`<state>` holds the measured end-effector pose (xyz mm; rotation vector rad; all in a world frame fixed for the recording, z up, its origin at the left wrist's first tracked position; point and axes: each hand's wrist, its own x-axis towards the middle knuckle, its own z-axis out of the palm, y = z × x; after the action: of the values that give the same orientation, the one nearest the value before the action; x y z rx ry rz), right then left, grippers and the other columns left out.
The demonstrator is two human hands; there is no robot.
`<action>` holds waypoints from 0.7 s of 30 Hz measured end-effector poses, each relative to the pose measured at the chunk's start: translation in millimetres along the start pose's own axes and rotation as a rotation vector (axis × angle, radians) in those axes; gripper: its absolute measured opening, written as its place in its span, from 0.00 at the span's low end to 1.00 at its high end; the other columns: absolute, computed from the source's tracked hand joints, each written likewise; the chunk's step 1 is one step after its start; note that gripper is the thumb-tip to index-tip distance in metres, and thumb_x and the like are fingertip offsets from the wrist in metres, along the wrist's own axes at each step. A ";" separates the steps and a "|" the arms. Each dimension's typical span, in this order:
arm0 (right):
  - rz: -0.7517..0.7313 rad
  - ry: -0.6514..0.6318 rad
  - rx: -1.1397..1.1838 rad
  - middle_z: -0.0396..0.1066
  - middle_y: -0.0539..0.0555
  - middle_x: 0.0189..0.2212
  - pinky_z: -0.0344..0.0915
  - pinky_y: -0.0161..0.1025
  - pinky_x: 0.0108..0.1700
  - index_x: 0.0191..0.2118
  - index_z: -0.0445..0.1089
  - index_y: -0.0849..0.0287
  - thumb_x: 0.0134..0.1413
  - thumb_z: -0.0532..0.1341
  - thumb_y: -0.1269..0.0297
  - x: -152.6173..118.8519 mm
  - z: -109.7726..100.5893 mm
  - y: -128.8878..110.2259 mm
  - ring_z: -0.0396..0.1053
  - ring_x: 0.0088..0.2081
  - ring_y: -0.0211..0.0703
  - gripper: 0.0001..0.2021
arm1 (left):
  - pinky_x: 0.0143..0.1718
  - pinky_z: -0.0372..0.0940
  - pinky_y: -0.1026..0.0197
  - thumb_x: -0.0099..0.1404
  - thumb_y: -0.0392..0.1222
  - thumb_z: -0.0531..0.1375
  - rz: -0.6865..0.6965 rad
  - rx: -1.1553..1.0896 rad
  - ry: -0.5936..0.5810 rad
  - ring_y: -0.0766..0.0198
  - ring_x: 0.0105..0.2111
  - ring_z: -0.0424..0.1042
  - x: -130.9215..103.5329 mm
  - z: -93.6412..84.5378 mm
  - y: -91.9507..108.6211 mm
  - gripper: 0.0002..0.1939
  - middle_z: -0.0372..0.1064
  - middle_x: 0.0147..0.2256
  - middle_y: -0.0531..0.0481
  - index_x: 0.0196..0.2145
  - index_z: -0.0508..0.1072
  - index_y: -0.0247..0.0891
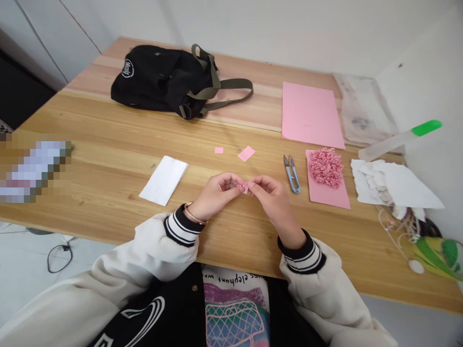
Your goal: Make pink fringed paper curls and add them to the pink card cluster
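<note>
Both hands meet above the middle of the wooden table [231, 231]. My left hand [219, 195] pinches one side of a small pink piece [246, 188], and my right hand [269, 195] grips its other side between thumb and fingers. Just beyond them lie a small pink rectangle [219, 150] and a larger pink piece [246, 153]. Blue-handled thread snips [291, 174] rest to the right of my right hand. Further right, a bundle of pink beaded strands [326, 167] sits on a pink sheet [330, 196]. A folded white cloth [164, 180] lies left of my left hand.
A black bag [162, 79] with green straps lies at the back left. A large pink sheet [311, 114] is at the back right. White papers [405, 185], a green-tipped translucent tube [401, 140] and tangled cords [407, 233] lie at the right. A blurred item [34, 171] is far left.
</note>
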<state>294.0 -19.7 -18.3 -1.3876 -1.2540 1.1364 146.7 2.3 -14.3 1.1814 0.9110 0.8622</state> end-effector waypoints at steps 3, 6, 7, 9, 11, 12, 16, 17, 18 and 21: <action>-0.003 -0.003 -0.011 0.71 0.51 0.24 0.63 0.37 0.31 0.26 0.68 0.59 0.46 0.61 0.62 -0.6 0.1 -0.9 0.67 0.26 0.38 0.06 | 0.37 0.63 0.61 0.53 0.38 0.62 -0.004 0.019 -0.011 0.68 0.30 0.68 -0.2 -0.2 -1.5 0.06 0.69 0.27 0.52 0.28 0.69 0.33; 0.001 0.001 -0.027 0.71 0.52 0.24 0.64 0.37 0.30 0.26 0.68 0.59 0.45 0.61 0.63 -1.1 0.3 -1.3 0.67 0.26 0.38 0.05 | 0.36 0.63 0.62 0.53 0.39 0.62 -0.010 0.030 -0.024 0.68 0.30 0.68 -0.4 -0.1 -3.3 0.07 0.69 0.28 0.51 0.28 0.69 0.33; 0.004 0.002 -0.032 0.71 0.52 0.24 0.63 0.36 0.30 0.26 0.68 0.59 0.45 0.61 0.63 -1.1 0.3 -1.1 0.67 0.26 0.38 0.05 | 0.36 0.63 0.62 0.53 0.39 0.62 -0.011 0.031 -0.026 0.69 0.30 0.68 -0.5 0.1 -3.7 0.07 0.69 0.28 0.51 0.28 0.69 0.33; 0.012 0.004 -0.040 0.71 0.51 0.24 0.63 0.36 0.30 0.26 0.68 0.59 0.45 0.61 0.63 -1.0 0.2 -0.5 0.67 0.26 0.38 0.05 | 0.36 0.62 0.62 0.53 0.39 0.63 -0.021 0.038 -0.023 0.69 0.29 0.67 -0.8 0.7 -3.9 0.08 0.69 0.28 0.51 0.28 0.69 0.33; 0.019 0.006 -0.037 0.71 0.52 0.24 0.63 0.36 0.30 0.26 0.68 0.60 0.45 0.61 0.63 -0.9 0.0 0.3 0.67 0.26 0.38 0.06 | 0.35 0.62 0.62 0.52 0.39 0.63 -0.042 0.049 -0.016 0.69 0.29 0.66 -1.2 1.0 -3.4 0.09 0.69 0.28 0.51 0.28 0.69 0.33; 0.019 0.004 -0.030 0.71 0.52 0.24 0.64 0.36 0.30 0.27 0.68 0.60 0.46 0.61 0.63 -0.8 -0.1 0.7 0.67 0.26 0.38 0.06 | 0.35 0.62 0.62 0.52 0.39 0.64 -0.053 0.048 -0.014 0.69 0.29 0.66 -1.3 1.1 -3.0 0.09 0.69 0.28 0.51 0.29 0.69 0.33; 0.009 -0.008 -0.006 0.71 0.51 0.24 0.64 0.35 0.30 0.27 0.68 0.60 0.46 0.61 0.63 -1.0 -0.2 0.5 0.67 0.26 0.37 0.06 | 0.39 0.62 0.61 0.54 0.41 0.62 -0.046 0.017 -0.033 0.68 0.31 0.68 -1.1 0.2 -1.0 0.09 0.69 0.29 0.51 0.29 0.69 0.32; 0.010 -0.007 -0.005 0.71 0.51 0.24 0.63 0.35 0.29 0.27 0.68 0.60 0.46 0.61 0.63 -1.0 -0.1 0.1 0.67 0.26 0.37 0.06 | 0.39 0.62 0.61 0.55 0.41 0.61 -0.034 0.015 -0.038 0.68 0.31 0.68 -0.8 -0.2 -0.7 0.08 0.69 0.28 0.51 0.28 0.69 0.32; 0.012 -0.003 -0.008 0.70 0.51 0.24 0.63 0.35 0.29 0.27 0.68 0.60 0.46 0.61 0.63 -1.1 0.0 -0.4 0.67 0.26 0.37 0.06 | 0.39 0.62 0.61 0.56 0.42 0.60 -0.022 0.018 -0.040 0.68 0.31 0.68 -0.6 -0.4 -0.4 0.09 0.69 0.28 0.51 0.28 0.70 0.32; 0.012 0.003 -0.012 0.70 0.50 0.23 0.63 0.35 0.29 0.26 0.68 0.60 0.46 0.61 0.64 -0.9 0.4 -1.4 0.66 0.25 0.36 0.05 | 0.38 0.62 0.61 0.56 0.42 0.60 -0.011 0.027 -0.037 0.69 0.29 0.67 0.1 -0.7 -0.2 0.09 0.69 0.26 0.51 0.26 0.69 0.32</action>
<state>293.4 -20.5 -16.9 -1.4071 -1.2542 1.1364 146.2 2.6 -14.7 1.2106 0.9005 0.8186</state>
